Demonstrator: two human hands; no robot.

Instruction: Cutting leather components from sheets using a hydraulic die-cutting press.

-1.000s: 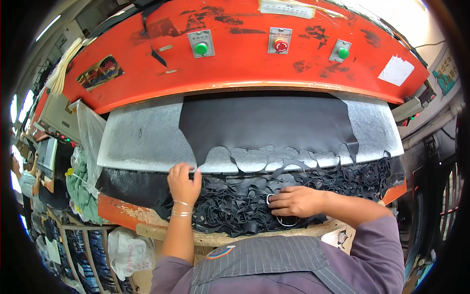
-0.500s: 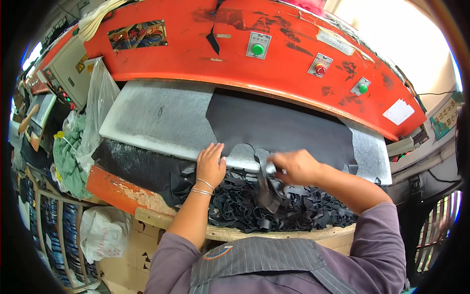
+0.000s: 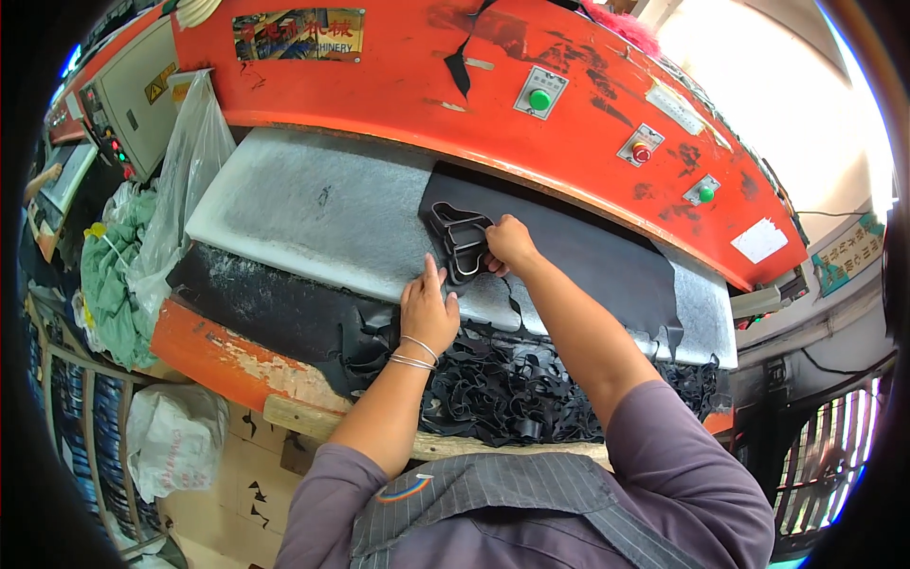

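Note:
A metal cutting die, an open shaped outline with inner bars, sits at the left end of a black leather-like sheet. My right hand grips the die by its right side, fingers curled around the edge. Just below it, my left hand has its fingers stretched toward the die's lower left corner; whether they touch it I cannot tell. Die and sheet rest on a pale, scuffed cutting board. The sheet's near edge has curved cutouts, and a thin strip of it hangs below the die.
A red machine beam spans the far side, carrying green buttons and a red one. Black offcuts heap along the near ledge. To the left are a clear plastic bag, green cloth and a grey control box.
My right hand has carried the die up and left from over the scraps onto the sheet. My left hand has moved slightly right and down, toward the die. The view has shifted a little.

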